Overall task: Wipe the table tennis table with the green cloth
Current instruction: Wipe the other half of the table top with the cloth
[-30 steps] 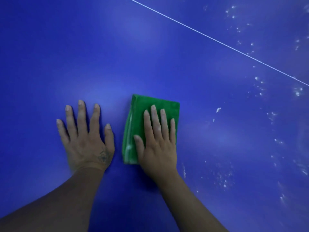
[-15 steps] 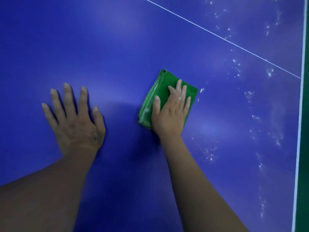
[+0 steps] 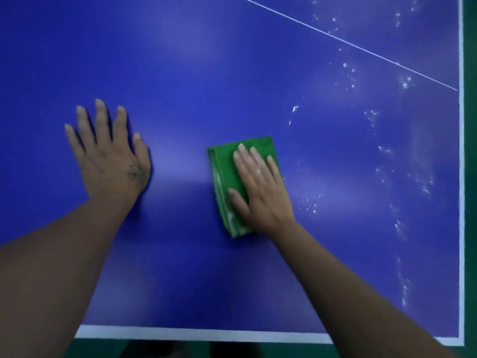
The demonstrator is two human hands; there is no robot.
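Blue counter, white-speckled at right, bears left grip spread flat and right grip, fingers straight, pressing folded green cloth.

Green cloth partly hidden under right hand; table cut off top, left.
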